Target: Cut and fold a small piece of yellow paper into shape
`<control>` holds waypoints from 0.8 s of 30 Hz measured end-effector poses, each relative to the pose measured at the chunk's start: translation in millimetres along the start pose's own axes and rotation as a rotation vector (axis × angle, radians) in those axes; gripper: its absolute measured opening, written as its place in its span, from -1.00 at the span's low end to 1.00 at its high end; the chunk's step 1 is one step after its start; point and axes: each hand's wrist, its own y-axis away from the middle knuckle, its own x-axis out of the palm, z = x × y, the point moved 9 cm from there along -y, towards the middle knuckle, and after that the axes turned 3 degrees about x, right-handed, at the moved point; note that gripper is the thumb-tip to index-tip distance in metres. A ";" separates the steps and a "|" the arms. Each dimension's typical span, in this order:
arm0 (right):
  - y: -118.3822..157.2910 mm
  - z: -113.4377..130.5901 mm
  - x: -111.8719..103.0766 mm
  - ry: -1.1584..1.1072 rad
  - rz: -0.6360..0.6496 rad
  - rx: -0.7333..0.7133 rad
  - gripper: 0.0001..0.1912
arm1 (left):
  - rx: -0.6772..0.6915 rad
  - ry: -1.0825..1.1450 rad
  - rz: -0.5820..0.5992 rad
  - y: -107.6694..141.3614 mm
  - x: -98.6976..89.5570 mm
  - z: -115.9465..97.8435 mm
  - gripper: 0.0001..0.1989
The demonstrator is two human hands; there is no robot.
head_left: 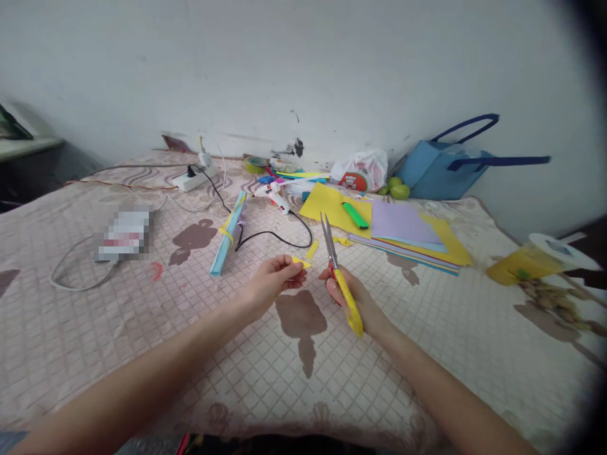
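Right hand (pixel 363 300) grips yellow-handled metal scissors (pixel 342 284), long axis pointing away, slightly left. Left hand (pixel 272 281) pinches small yellow paper piece (pixel 300 261).

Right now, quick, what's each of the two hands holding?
Left hand: closed, fingertips pinching a small yellow piece.
Right hand: closed, its grip on the yellow-handled scissors, blades pointing away.
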 end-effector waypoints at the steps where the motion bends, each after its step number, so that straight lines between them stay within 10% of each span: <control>1: 1.6 0.7 -2.8 0.030 -0.010 0.006 -0.72 | 0.008 0.020 -0.009 -0.2 0.0 -2.7 -0.74; 24: 23.3 -1.3 -6.5 0.446 -0.096 0.095 -0.80 | 0.167 0.418 -0.120 0.6 28.7 -20.0 -0.85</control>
